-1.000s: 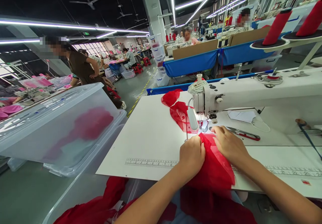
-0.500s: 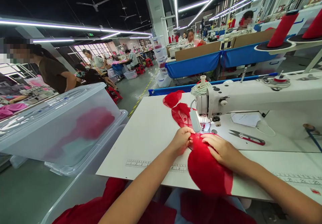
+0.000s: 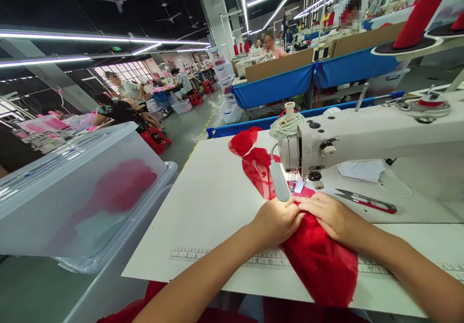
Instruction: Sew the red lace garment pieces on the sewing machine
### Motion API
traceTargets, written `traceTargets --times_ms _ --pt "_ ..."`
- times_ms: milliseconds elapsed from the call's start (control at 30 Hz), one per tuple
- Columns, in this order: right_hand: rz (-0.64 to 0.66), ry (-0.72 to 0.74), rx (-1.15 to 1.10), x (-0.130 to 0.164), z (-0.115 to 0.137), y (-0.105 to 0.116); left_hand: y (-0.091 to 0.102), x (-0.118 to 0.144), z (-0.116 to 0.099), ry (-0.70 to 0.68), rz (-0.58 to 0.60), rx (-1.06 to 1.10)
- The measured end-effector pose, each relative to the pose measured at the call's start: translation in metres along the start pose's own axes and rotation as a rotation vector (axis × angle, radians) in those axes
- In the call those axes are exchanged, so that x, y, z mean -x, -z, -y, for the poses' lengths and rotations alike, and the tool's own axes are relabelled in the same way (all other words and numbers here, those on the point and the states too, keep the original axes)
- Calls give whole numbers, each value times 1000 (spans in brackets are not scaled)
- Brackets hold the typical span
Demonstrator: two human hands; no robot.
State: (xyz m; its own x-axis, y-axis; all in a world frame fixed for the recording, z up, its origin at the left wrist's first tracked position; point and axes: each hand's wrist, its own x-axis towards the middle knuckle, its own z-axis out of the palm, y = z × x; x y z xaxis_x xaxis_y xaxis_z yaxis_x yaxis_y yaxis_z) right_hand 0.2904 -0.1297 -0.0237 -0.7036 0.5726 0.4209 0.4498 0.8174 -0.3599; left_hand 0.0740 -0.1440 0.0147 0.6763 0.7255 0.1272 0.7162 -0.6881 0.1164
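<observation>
A white table carries everything here. A ruler strip printed along its near edge passes under the wrists. A red cloth lies on the table under the fingers of both hands and hangs over the near edge below them. Beyond the fingertips, more red cloth pieces trail toward the far edge. A white sewing machine stands on the table just past the fingers, its head right above them. To the right of the fingers lie red-handled snips, and farther back a slip of white paper.
</observation>
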Motion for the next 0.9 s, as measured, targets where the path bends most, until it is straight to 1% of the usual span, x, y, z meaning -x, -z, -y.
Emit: traceTargets --times_ms 33,100,133,233,300,367,500,633,733,900 --pt "-18 -16 11 1 0 0 -4 1 1 7 13 -38" --pt "-59 -24 41 3 1 -2 -12 3 3 33 -19 -82" --pt "-78 -18 53 4 1 -2 -15 5 4 22 -53 -101" --pt "-117 3 73 6 3 -5 -23 12 5 -70 -162 -195" --pt "-151 -10 95 6 5 -6 -27 15 5 -110 -193 -242" --pt "-166 -27 125 5 6 -6 -31 16 5 -106 -191 -252" --pt "-145 -31 184 4 7 -4 -37 15 8 -61 -185 -231" --pt "-120 -53 209 6 5 -5 -40 14 10 -47 -220 -226" --pt "-100 -60 215 7 3 -6 -39 14 10 -60 -244 -230" --pt "-90 -29 228 5 1 -2 -37 12 8 -47 -294 -232"
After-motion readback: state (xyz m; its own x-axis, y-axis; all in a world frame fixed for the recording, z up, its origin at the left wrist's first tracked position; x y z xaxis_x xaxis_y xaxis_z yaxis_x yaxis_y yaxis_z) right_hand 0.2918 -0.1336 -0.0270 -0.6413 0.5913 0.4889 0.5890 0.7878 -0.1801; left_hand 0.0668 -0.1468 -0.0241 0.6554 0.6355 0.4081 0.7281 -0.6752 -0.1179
